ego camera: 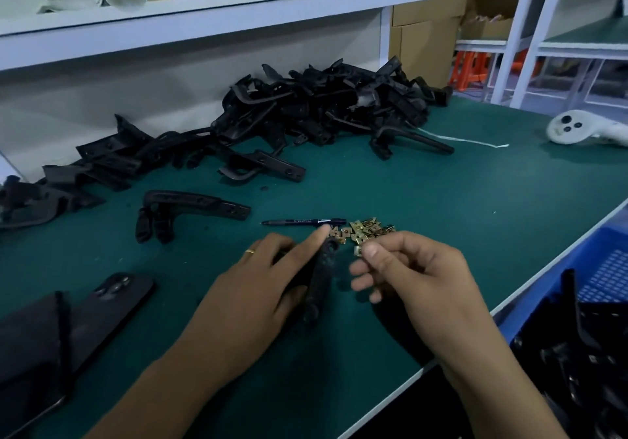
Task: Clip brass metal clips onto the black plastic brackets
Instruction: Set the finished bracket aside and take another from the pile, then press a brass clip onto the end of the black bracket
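Black bracket (319, 279) gripped in the left hand (258, 289), just above the green tabletop (441, 207). One brass clip (358, 251) pinched in the right hand (418, 279), close beside the bracket's top end. More clips (368, 229) heaped just behind the hands, next to a pen (302, 222). Big bracket pile (323, 105) farther back.

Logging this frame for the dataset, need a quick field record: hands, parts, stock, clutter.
left hand: grips a black bracket just above the mat
right hand: pinches one brass clip near the bracket's far end
clip on bracket: not yet seated
clip stock: small pile of brass clips just beyond the hands
bracket stock: big heap of black brackets at the back, one loose bracket on the left
surface: green mat
clutter: pen, white controller, blue crate on the right
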A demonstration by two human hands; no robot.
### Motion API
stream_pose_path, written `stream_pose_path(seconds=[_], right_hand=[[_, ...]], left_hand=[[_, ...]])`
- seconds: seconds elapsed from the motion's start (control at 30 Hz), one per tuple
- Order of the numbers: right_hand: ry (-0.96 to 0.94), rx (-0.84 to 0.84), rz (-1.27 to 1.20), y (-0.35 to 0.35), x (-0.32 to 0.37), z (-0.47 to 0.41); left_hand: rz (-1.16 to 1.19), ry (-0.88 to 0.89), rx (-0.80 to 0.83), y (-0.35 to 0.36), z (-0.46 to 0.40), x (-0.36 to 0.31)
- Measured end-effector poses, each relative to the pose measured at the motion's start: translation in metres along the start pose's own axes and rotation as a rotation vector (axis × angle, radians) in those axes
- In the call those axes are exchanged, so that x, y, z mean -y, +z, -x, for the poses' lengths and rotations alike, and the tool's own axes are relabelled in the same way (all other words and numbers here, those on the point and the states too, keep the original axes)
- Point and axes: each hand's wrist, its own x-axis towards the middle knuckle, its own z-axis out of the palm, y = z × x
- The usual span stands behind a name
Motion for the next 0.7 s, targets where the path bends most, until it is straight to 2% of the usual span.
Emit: stream_pose_path(seconds=[0.1, 0.3, 0.7], right_hand=[[0.080, 0.022, -0.132, 0.017, -0.002, 0.003], [0.063, -0.001, -0.251, 0.031, 0.000, 0.004], [0.054, -0.025, -0.204, 0.035, 0.003, 0.009]], left_hand=[[-0.001, -0.022, -0.059, -0.002, -0.001, 0.002], [-0.023, 0.008, -0.116, -0.002, -0.001, 0.008], [-0.023, -0.005, -0.108, -0.002, 0.001, 0.004]])
